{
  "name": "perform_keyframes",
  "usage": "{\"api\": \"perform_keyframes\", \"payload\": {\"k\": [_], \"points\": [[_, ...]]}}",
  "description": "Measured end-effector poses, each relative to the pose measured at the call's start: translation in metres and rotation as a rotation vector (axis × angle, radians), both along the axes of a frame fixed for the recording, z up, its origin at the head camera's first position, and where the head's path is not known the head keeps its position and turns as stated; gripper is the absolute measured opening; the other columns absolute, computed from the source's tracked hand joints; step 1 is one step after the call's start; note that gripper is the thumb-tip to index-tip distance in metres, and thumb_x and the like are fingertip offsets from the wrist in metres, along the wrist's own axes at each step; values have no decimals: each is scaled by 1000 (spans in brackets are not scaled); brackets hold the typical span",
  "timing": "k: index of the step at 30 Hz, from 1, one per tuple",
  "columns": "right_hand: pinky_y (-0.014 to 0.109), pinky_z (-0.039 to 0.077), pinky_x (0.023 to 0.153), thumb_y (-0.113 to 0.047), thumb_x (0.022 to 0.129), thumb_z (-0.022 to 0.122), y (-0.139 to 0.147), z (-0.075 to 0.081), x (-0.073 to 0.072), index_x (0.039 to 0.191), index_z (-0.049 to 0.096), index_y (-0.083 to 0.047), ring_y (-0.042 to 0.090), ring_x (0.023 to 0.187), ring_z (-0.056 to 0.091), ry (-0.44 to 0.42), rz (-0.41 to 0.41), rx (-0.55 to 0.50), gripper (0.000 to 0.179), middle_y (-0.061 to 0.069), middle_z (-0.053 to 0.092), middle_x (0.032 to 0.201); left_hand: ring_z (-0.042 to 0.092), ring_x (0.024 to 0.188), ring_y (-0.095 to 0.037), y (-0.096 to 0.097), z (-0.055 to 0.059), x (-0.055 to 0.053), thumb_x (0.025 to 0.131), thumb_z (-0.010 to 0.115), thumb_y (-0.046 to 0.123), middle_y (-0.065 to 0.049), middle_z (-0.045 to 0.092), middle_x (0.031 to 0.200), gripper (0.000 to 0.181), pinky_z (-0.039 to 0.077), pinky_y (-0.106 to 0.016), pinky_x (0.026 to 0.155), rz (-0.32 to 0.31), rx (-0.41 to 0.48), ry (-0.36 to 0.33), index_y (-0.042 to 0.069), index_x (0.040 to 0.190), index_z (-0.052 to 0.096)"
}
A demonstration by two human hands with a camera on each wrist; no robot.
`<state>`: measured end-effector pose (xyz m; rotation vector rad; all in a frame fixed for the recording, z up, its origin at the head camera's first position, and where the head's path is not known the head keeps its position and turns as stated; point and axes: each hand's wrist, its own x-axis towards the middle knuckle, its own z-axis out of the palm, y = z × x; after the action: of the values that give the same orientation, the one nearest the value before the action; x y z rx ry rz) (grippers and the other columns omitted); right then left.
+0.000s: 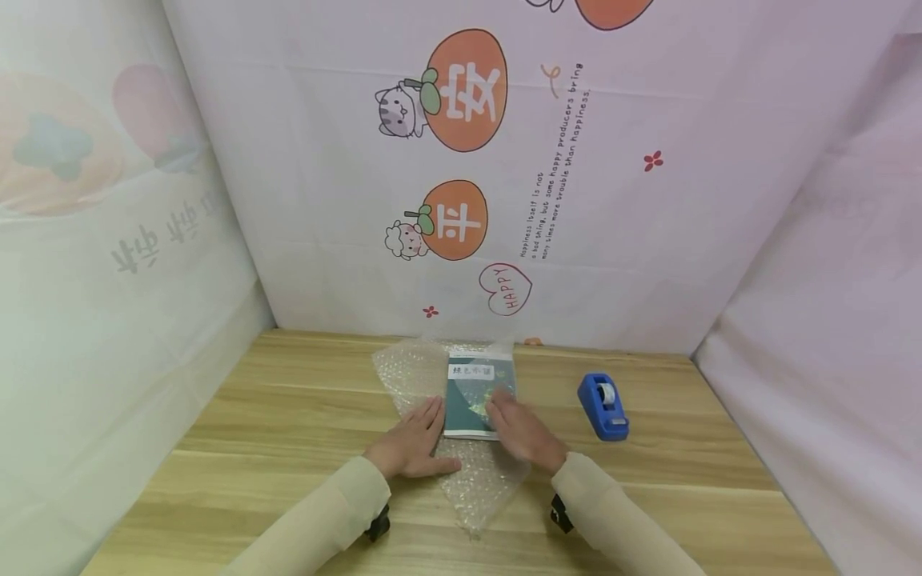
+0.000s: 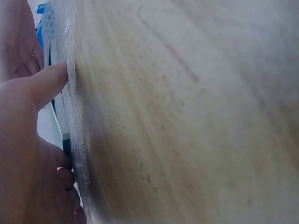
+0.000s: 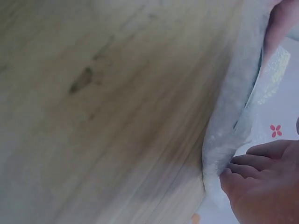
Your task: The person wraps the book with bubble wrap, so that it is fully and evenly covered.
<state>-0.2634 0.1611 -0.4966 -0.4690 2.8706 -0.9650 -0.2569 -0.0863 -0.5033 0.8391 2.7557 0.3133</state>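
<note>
A dark teal book (image 1: 464, 404) with a white title label lies on a sheet of bubble wrap (image 1: 481, 484). Part of the wrap folds over the book's right side, so the cover shows through it. The left hand (image 1: 416, 442) lies along the book's left edge, fingers extended and thumb spread over the wrap below. In the left wrist view, its thumb (image 2: 51, 84) presses the wrap's edge. The right hand (image 1: 524, 428), blurred, reaches over the book's right side with its fingers on the folded flap. The right wrist view shows those fingers (image 3: 254, 161) against the wrap.
A blue tape dispenser (image 1: 605, 408) with a roll of tape stands to the right of the book on the wooden table (image 1: 310, 416). A printed white cloth (image 1: 346, 240) hangs behind the table, and pale cloth covers both sides.
</note>
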Motion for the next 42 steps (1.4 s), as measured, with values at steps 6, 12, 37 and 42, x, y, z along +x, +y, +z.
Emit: {"api": "perform_keyframes", "payload": {"k": [6,12,37,42], "points": [[56,20,134,-38,117,30,0,-2,5,163,24,9,43,164,18,-7,71,202,67,29,17,174,13,167,-32,1,2,0,99,53,71,-20,13,178,107,21,-48,135,2,5,-4,-4,167,19],[52,24,134,-46,115,34,-4,-7,10,164,19,10,43,165,13,32,113,434,76,30,12,175,13,167,-33,2,3,-3,99,53,71,-20,13,177,107,21,-48,135,-11,1,0,-5,166,19],[52,22,134,-54,113,36,-11,-11,12,165,16,8,43,166,8,41,132,607,83,30,8,175,19,165,-38,10,33,-56,109,54,33,-23,20,176,74,24,-48,135,-183,-38,132,-6,164,25],[53,22,134,-51,113,38,-12,-13,12,165,16,9,44,165,8,40,140,603,82,31,8,175,19,165,-36,12,29,-64,110,55,35,-21,19,176,75,25,-49,134,-212,-44,129,-5,165,24]]}}
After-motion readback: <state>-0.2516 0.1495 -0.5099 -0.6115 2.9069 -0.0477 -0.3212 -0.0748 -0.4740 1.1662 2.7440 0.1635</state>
